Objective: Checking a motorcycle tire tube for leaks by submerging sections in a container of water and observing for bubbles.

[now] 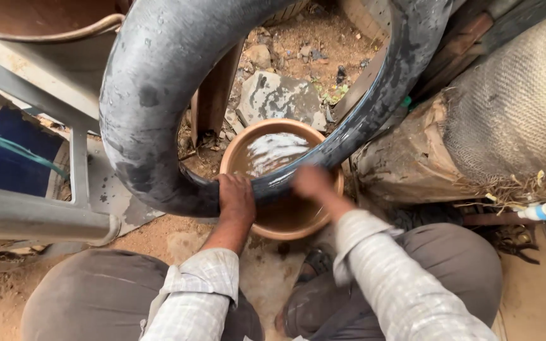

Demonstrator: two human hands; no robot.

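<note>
Bare sandy ground (pixel 178 237) strewn with stones and rubble forms the work spot, seen from above over a squatting person's grey-trousered knees. At far left, a grey metal frame (pixel 39 218) stands over a blue printed sheet (pixel 7 148), with a thin green hose (pixel 17 150) running across it, and the rim of a large rust-coloured vessel (pixel 45 25) shows in the top corner. Rising from the middle of the scene, a big inflated black rubber inner tube (pixel 153 82) loops upward, wet and patched with darker marks, its lowest stretch dipped into a round brown basin (pixel 285 221) of muddy water set on the ground between the person's knees. The left hand (pixel 236 197), in a checked shirt sleeve, is closed over the bottom of the tube at the basin's near-left rim, pressing it down. Just to its right, the right hand (pixel 314 183) is over the tube and the water, blurred by motion, so whether it grips or lies open cannot be told. Beyond the basin lies a flat grey stone (pixel 279 98). At right, coarse burlap sacking (pixel 513 95) is heaped up, and a white pipe fitting with a blue band (pixel 545 211) juts in near the edge.
</note>
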